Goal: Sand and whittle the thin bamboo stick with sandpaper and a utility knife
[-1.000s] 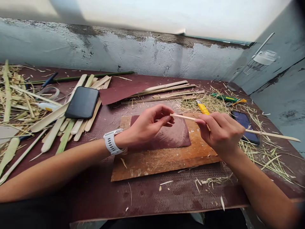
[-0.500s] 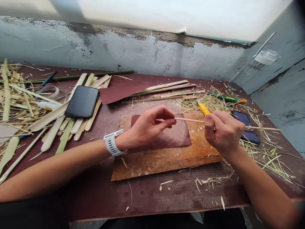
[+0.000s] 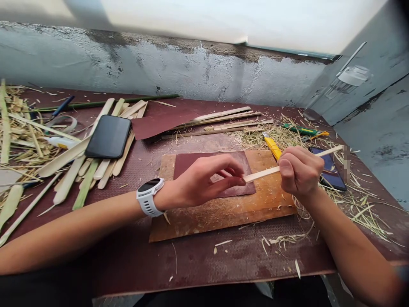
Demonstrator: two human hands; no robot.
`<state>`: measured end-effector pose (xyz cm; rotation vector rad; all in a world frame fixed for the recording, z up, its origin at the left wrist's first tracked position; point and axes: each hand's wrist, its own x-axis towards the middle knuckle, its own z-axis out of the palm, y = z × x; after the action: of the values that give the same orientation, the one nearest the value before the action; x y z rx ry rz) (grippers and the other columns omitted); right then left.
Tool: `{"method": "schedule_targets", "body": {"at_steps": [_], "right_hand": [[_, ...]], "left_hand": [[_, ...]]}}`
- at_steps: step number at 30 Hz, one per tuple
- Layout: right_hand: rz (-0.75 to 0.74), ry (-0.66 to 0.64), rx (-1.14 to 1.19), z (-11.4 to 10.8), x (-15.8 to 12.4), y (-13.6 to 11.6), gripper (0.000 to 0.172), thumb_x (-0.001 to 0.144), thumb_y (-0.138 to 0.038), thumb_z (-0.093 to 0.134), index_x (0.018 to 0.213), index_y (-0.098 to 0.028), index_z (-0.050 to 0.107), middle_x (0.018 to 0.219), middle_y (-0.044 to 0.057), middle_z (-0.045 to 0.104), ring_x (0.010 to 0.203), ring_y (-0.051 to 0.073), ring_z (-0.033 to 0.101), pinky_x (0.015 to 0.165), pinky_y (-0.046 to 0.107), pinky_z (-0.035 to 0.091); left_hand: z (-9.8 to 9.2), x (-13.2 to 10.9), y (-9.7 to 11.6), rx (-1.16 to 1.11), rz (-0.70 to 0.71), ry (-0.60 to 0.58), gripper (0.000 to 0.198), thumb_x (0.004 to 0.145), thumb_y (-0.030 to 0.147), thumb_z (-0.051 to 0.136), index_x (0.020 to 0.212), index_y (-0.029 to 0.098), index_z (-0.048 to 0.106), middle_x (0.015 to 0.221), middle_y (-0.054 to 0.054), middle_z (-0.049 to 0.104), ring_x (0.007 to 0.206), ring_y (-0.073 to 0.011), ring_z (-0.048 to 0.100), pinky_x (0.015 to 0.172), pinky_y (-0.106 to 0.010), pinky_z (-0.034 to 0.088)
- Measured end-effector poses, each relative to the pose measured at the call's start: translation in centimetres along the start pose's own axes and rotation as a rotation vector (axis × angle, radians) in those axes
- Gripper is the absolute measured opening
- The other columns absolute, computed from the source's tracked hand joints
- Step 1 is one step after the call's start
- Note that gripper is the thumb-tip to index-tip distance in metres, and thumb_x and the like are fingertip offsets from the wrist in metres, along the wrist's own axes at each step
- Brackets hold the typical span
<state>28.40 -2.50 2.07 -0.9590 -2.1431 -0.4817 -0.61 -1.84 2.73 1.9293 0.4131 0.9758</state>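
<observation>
A thin, pale bamboo strip (image 3: pixel 263 173) runs between my two hands above the work board, its broad face turned to view. My left hand (image 3: pixel 211 179) pinches the strip's left end between thumb and fingertips. Wrapped around its middle is my right hand (image 3: pixel 300 172), thumb on top, with the strip's far end sticking out to the upper right. Beneath lies a brown wooden board (image 3: pixel 191 224) carrying a dark red sheet of sandpaper (image 3: pixel 188 164), dusty in its middle. A yellow utility knife (image 3: pixel 272 146) lies just behind my right hand.
Flat bamboo slats (image 3: pixel 68 183) and a black phone (image 3: pixel 108 136) lie at left. Another phone (image 3: pixel 329 170) rests at right among shavings (image 3: pixel 367 213). At the back are a red sheet (image 3: pixel 159 125), a green-handled tool (image 3: pixel 303 130) and a clear lamp-like stand (image 3: pixel 353 76) near the wall.
The strip has turned from its narrow edge to its broad face, and its left end has dropped while the right end has risen. My left hand has moved slightly down and right.
</observation>
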Motion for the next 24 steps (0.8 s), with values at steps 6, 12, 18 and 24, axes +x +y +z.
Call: {"method": "schedule_targets", "body": {"at_steps": [6,12,18,24], "right_hand": [[-0.077,0.043,-0.041,0.1,0.0,0.1,0.031,0.1,-0.022,0.046,0.07,-0.027,0.039,0.062,0.001,0.05,0.06,0.018,0.046,0.057,0.037,0.032],[0.103,-0.062,-0.112,-1.5,1.4,-1.7,0.033,0.102,-0.039,0.057,0.073,-0.025,0.049,0.067,0.002,0.056,0.064,0.017,0.05,0.06,0.036,0.035],[0.419,-0.673,0.323,-5.0,3.2,-5.1,0.025,0.108,-0.042,0.053,0.1,-0.023,0.068,0.078,-0.001,0.068,0.063,0.013,0.057,0.06,0.031,0.04],[0.729,-0.775,0.802,-4.1,2.8,-8.2,0.032,0.108,-0.049,0.053,0.095,-0.022,0.063,0.078,0.0,0.071,0.064,0.012,0.064,0.058,0.026,0.046]], "left_hand": [[-0.2,-0.1,-0.7,0.048,0.087,-0.02,0.014,0.099,0.019,0.073,0.111,0.015,0.069,0.1,-0.005,0.075,0.089,-0.0124,0.076,0.086,-0.025,0.068],[-0.2,0.3,-0.6,-0.026,-0.069,0.145,0.016,0.095,0.019,0.077,0.11,0.015,0.074,0.103,-0.005,0.079,0.089,-0.0133,0.079,0.083,-0.021,0.066],[-1.4,1.6,-0.3,-0.304,-0.245,0.417,0.023,0.089,0.023,0.081,0.109,0.015,0.074,0.101,-0.006,0.079,0.09,-0.0158,0.078,0.089,-0.028,0.067],[-0.7,1.4,-0.1,-0.524,-0.402,0.396,0.044,0.084,0.032,0.09,0.12,0.016,0.071,0.099,-0.006,0.08,0.09,-0.0166,0.078,0.085,-0.029,0.068]]}}
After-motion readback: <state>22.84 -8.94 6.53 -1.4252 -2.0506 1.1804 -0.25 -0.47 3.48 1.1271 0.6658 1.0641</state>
